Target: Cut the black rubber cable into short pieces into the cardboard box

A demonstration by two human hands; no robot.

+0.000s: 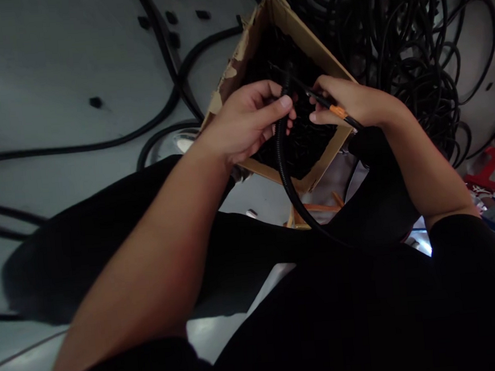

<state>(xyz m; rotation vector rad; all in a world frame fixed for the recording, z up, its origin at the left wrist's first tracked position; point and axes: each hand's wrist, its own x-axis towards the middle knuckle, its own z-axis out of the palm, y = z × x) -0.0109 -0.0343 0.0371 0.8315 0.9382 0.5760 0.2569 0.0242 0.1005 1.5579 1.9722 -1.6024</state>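
My left hand (263, 113) pinches a black corrugated tube (283, 160) near its upper end, over an open cardboard box (313, 34). The tube curves down towards my lap. On the right, my right hand (337, 101) is closed around a thin black tool with an orange band (338, 111). The tool's far end reaches towards the tube's end, where dark shapes blur together; whether they touch is unclear. Small black pieces (308, 146) fill the inside of the box.
Tangled black tubing (407, 41) is heaped at the upper right. More black tubes (115, 143) cross the grey floor on the left, with several small black pieces (203, 14) scattered about. A red plastic object (493, 172) lies at the right edge.
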